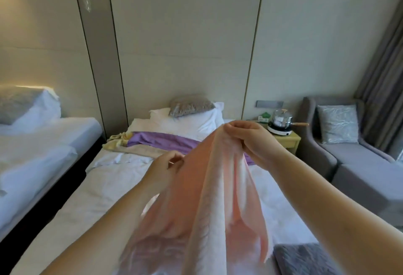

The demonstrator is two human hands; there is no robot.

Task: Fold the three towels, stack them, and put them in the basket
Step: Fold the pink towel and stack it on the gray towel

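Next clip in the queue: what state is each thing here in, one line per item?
pink towel: unfolded, held up over the bed, hanging in bunched folds
right hand: grips the pink towel's top edge
left hand: pinches the pink towel's side edge
purple towel: unfolded, lying across the bed
beige towel: unfolded, rumpled, against the purple towel
pot: lid on
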